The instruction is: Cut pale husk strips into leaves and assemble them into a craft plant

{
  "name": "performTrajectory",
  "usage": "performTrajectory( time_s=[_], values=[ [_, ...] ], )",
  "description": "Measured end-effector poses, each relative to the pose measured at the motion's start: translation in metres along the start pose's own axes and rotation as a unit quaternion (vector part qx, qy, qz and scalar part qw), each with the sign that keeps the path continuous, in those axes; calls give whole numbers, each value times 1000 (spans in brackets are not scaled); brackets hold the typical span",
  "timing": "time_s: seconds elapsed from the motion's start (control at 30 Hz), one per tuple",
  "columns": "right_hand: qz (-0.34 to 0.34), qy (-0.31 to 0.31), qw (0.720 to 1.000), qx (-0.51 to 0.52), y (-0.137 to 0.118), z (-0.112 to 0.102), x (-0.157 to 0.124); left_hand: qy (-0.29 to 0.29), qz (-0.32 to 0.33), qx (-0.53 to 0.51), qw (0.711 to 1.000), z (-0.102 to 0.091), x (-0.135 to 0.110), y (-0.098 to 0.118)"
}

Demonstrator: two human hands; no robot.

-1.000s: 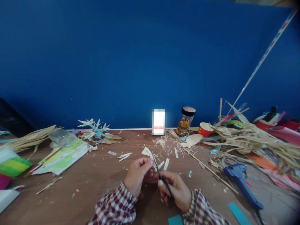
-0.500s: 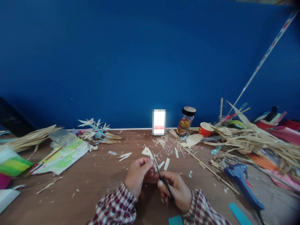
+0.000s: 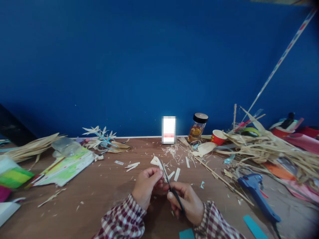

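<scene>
Slim metal scissors with black handles (image 3: 177,200) sit in the right hand (image 3: 186,201), slanting above the table (image 3: 112,189), blades pointing forward and slightly left. A thin, pale cream strip (image 3: 160,164), its material unclear, projects from the left hand's (image 3: 148,185) pinched fingertips alongside the blades; whether they touch it cannot be told.
</scene>
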State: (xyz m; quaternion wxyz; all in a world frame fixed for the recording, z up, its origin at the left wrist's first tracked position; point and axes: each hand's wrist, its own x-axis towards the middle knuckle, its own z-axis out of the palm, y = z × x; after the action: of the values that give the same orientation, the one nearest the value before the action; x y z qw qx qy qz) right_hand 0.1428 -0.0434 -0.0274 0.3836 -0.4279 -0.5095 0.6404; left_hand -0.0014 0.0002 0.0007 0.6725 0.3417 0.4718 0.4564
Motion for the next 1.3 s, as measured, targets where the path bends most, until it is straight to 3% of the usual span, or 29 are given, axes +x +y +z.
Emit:
performTrajectory(
  time_s=[1.3],
  values=[
    [7, 17, 1000, -24, -2, 2, 1, 6, -7, -3, 1000, 1, 0, 1]
  ],
)
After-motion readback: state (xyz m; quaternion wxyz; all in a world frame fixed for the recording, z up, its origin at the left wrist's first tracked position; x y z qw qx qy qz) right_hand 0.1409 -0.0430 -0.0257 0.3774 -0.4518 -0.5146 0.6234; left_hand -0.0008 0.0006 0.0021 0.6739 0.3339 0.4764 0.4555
